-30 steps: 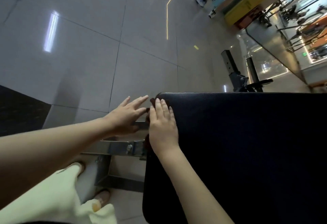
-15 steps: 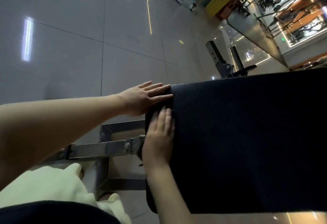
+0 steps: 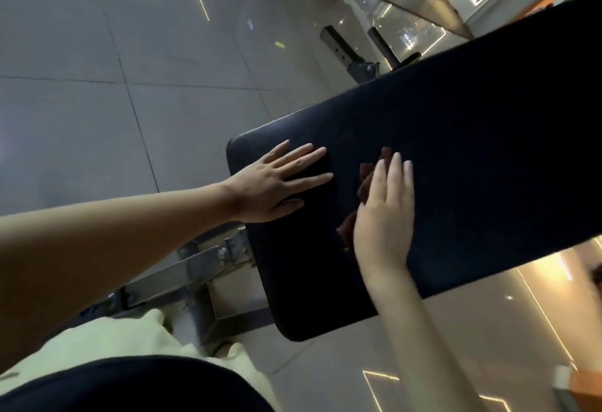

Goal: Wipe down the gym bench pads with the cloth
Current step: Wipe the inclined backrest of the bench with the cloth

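Head view: I'm seeing both hands lying on the dark pad. The left hand is resting flat near the pad's end corner, fingers straight and spread apart, gripping nothing. The right hand is lying palm down on the cloth, fingers straight and close together, pressing flat rather than clamping. The reddish-brown cloth is sitting on the pad's top under that palm. I'm only catching bits of it peeking out past the fingertips and along the side facing the left hand. The two hands are lying near each other, not touching. Below the pad's end a grey metal frame is showing, standing on the glossy tiled floor. Pale clothing is showing at the bottom edge.
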### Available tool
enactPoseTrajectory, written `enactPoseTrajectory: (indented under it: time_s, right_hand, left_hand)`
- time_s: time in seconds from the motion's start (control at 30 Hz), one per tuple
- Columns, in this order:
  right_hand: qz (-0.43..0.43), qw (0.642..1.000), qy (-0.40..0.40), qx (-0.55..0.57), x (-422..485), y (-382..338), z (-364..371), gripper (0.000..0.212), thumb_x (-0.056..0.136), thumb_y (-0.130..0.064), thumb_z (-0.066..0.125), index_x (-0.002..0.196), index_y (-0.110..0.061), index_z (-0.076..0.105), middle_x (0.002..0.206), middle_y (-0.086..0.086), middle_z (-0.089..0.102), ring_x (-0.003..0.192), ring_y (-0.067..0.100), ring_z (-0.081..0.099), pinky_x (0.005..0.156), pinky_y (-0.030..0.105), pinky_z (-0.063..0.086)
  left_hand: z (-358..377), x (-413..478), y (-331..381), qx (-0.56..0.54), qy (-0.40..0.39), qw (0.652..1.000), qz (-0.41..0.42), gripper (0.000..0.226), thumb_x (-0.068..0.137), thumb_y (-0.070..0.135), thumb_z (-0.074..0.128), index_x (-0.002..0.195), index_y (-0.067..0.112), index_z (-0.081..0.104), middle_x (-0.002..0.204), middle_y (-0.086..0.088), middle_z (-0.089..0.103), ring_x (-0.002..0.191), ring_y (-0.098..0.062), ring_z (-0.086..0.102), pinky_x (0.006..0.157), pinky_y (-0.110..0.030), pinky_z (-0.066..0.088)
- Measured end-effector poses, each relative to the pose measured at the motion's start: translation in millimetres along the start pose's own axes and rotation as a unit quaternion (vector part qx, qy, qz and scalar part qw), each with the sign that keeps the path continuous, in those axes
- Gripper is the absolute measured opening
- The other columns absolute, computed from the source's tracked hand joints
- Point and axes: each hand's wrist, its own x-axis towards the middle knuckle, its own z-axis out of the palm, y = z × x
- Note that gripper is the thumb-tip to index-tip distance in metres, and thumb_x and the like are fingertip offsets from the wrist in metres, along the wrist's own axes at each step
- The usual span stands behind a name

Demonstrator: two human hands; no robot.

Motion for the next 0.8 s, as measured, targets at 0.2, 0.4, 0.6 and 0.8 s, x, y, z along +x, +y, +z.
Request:
enactPoseTrajectory:
  time_s: [0.2,0.4,0.6,0.8]
  right_hand:
    - [-0.102,0.994,-0.006,0.031,-126,-74,38,0.046,0.093,-0.006,0.047,0.139,-0.002,0.052,0.149,0.018,0.045,0.141,0.031,0.039,0.116,0.041,0.032]
    - [-0.151,0.986,-0.043,0.049,-150,-48,27,0.038,0.104,-0.007,0.035,0.130,-0.005,0.062,0.140,0.015,0.056,0.135,0.029,0.047,0.113,0.039,0.036]
    - [0.037,0.998,0.041,0.009,-82,45,-26,0.063,0.084,0.003,0.065,0.143,0.003,0.044,0.154,0.019,0.036,0.144,0.035,0.027,0.116,0.050,0.031]
    - [0.254,0.953,0.149,0.071,-99,13,-13,0.075,0.082,-0.007,0.060,0.150,-0.005,0.030,0.161,0.013,0.022,0.152,0.028,0.009,0.121,0.048,0.022]
  left_hand:
    - [8,-5,5,-0.030,0.024,0.999,-0.001,0.062,0.099,0.039,0.037,0.156,0.025,0.019,0.163,-0.016,0.010,0.150,-0.037,0.006,0.119,-0.061,0.012]
    - [3,8,31,-0.038,0.013,0.992,0.123,0.058,0.100,0.040,0.038,0.155,0.023,0.026,0.163,-0.015,0.013,0.149,-0.043,0.005,0.117,-0.064,0.008]
    - [-15,67,58,-0.019,-0.020,0.981,0.190,0.057,0.099,0.037,0.037,0.154,0.026,0.029,0.164,-0.013,0.010,0.151,-0.032,0.007,0.121,-0.055,0.004]
    - [-16,92,86,-0.053,-0.029,0.980,0.191,0.062,0.096,0.041,0.039,0.154,0.025,0.027,0.164,-0.011,0.009,0.151,-0.033,0.002,0.118,-0.060,0.005]
